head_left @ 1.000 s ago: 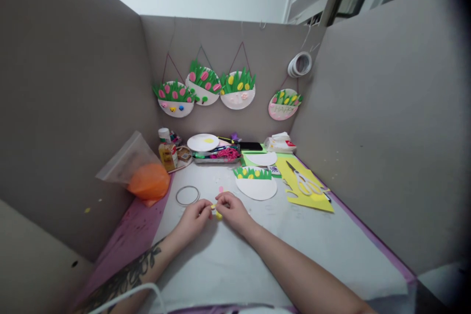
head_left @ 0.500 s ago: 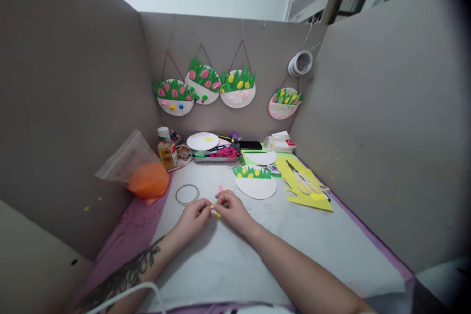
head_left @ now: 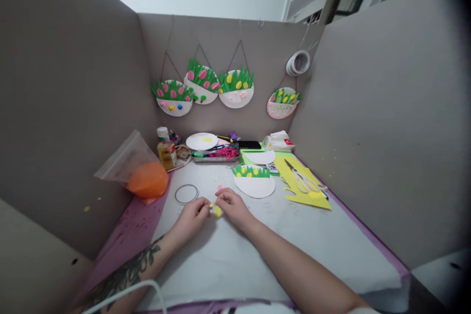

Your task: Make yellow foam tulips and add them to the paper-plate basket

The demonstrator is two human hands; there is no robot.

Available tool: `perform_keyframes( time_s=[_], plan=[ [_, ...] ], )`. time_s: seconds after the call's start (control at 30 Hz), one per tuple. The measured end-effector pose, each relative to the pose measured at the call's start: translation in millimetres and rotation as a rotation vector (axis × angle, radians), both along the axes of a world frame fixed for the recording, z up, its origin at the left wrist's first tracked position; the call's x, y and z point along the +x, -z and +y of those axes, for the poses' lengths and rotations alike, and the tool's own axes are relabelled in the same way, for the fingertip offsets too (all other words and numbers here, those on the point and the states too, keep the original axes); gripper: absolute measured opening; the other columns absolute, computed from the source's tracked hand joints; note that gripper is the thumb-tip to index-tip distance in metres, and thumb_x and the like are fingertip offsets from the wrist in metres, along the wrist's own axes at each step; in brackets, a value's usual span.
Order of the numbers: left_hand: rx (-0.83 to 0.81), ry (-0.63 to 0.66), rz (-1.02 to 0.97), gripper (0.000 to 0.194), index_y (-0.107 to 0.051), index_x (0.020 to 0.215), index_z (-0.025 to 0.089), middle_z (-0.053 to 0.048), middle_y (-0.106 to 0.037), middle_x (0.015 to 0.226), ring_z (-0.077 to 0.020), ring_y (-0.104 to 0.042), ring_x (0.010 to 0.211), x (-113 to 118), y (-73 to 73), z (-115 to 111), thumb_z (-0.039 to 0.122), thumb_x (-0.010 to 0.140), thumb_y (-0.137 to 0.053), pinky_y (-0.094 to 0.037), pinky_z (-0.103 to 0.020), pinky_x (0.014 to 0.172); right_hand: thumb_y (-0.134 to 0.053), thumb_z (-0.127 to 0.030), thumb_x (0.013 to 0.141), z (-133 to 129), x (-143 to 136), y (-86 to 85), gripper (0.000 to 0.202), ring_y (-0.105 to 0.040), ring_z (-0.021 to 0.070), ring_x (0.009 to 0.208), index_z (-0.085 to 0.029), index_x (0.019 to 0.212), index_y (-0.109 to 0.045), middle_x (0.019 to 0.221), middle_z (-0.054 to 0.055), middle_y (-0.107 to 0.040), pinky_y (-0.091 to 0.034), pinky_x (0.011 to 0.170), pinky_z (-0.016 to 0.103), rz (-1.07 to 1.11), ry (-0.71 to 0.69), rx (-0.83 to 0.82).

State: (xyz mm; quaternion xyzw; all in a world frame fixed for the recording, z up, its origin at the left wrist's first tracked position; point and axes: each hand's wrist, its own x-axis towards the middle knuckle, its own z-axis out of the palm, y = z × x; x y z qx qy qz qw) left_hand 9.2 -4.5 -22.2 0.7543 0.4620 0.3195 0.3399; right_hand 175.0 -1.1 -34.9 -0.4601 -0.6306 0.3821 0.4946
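In the head view, my left hand is closed in a pinch at the middle of the white-covered table. My right hand is pinched beside it, its fingertips nearly meeting the left ones. Between them is a small yellow paper piece, gripped from both sides. Another yellow paper piece shows just below the right fingertips; whether it lies on the table or hangs from the fingers I cannot tell. Beyond my right hand lies a white paper plate with green paper grass and yellow paper flowers along its upper part.
A wire ring lies by my left hand. White-handled scissors rest on a cut yellow sheet at right. An orange-filled bag, a glue bottle and a supply tray stand behind. Decorated plates hang on the back panel.
My fingertips have drawn slightly apart, and more of the lower yellow piece shows between them. Both hands stay in nearly the same spot; the view has shifted slightly.
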Motion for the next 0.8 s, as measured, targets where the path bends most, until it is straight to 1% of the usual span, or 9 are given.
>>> perform_keyframes(
  time_s=[0.07, 0.17, 0.23, 0.3, 0.43, 0.53, 0.67, 0.8],
  plan=[
    [-0.019, 0.001, -0.004, 0.022, -0.056, 0.068, 0.017, 0.001, -0.057, 0.062, -0.0135, -0.049, 0.060, -0.5, 0.2, 1.2, 0.026, 0.079, -0.039, -0.035, -0.023, 0.057, -0.056, -0.020, 0.072, 0.8, 0.5, 1.0, 0.014, -0.055, 0.0151, 0.086, -0.016, 0.059, -0.057, 0.087, 0.004, -0.059, -0.039, 0.082, 0.028, 0.036, -0.017, -0.028],
    [-0.039, -0.001, 0.002, 0.022, -0.055, 0.066, 0.017, 0.001, -0.055, 0.061, -0.0135, -0.048, 0.059, -1.0, 1.1, 2.4, 0.026, 0.077, -0.039, -0.034, -0.022, 0.057, -0.057, -0.021, 0.070, 1.4, 0.2, 2.6, 0.008, -0.052, 0.0117, 0.066, -0.015, 0.065, -0.059, 0.071, 0.000, -0.058, -0.040, 0.065, 0.024, 0.109, -0.077, -0.167],
    [-0.047, 0.001, 0.003, 0.021, -0.055, 0.067, 0.017, 0.002, -0.055, 0.060, -0.0136, -0.048, 0.059, -1.3, 2.1, 2.6, 0.026, 0.077, -0.040, -0.035, -0.022, 0.058, -0.057, -0.021, 0.068, 1.4, -0.2, 3.1, 0.008, -0.046, 0.0089, 0.053, -0.014, 0.067, -0.060, 0.058, -0.003, -0.054, -0.036, 0.053, 0.021, 0.148, -0.106, -0.250],
    [-0.050, 0.007, 0.003, 0.020, -0.056, 0.068, 0.017, 0.002, -0.055, 0.060, -0.0138, -0.048, 0.059, -1.4, 3.2, 2.6, 0.025, 0.077, -0.040, -0.035, -0.023, 0.058, -0.057, -0.020, 0.066, 1.1, -0.5, 3.0, 0.007, -0.042, 0.0074, 0.047, -0.014, 0.064, -0.059, 0.052, -0.004, -0.051, -0.032, 0.048, 0.020, 0.174, -0.111, -0.292],
    [-0.039, 0.005, -0.001, 0.021, -0.057, 0.070, 0.017, 0.001, -0.056, 0.062, -0.0144, -0.049, 0.061, -1.2, 4.2, 2.4, 0.025, 0.077, -0.039, -0.035, -0.023, 0.058, -0.058, -0.020, 0.064, -0.2, -0.7, 1.6, 0.007, -0.043, 0.0067, 0.044, -0.014, 0.061, -0.055, 0.051, -0.003, -0.054, -0.030, 0.045, 0.019, 0.232, -0.106, -0.361],
    [-0.032, 0.003, -0.005, 0.020, -0.056, 0.069, 0.017, 0.001, -0.056, 0.062, -0.0142, -0.049, 0.061, -0.8, 4.3, 2.5, 0.025, 0.077, -0.040, -0.035, -0.023, 0.058, -0.060, -0.021, 0.063, -0.8, -1.0, 1.8, 0.008, -0.044, 0.0069, 0.044, -0.015, 0.062, -0.055, 0.051, -0.003, -0.055, -0.032, 0.044, 0.018, 0.251, -0.108, -0.376],
    [-0.026, 0.010, -0.002, 0.020, -0.056, 0.069, 0.017, 0.001, -0.056, 0.062, -0.0135, -0.048, 0.060, -0.6, 3.3, 1.9, 0.025, 0.077, -0.040, -0.035, -0.023, 0.058, -0.062, -0.021, 0.062, -0.1, -1.8, 4.7, 0.010, -0.046, 0.0071, 0.045, -0.015, 0.062, -0.054, 0.050, -0.004, -0.054, -0.033, 0.046, 0.019, 0.233, -0.100, -0.324],
    [-0.030, 0.026, -0.015, 0.021, -0.057, 0.069, 0.017, 0.001, -0.057, 0.063, -0.0136, -0.049, 0.061, 0.5, 2.4, 1.0, 0.025, 0.077, -0.040, -0.035, -0.022, 0.058, -0.059, -0.019, 0.062, 0.1, -2.4, 5.9, 0.008, -0.046, 0.0076, 0.048, -0.015, 0.060, -0.053, 0.051, -0.004, -0.053, -0.034, 0.047, 0.019, 0.168, -0.054, -0.253]
  ],
)
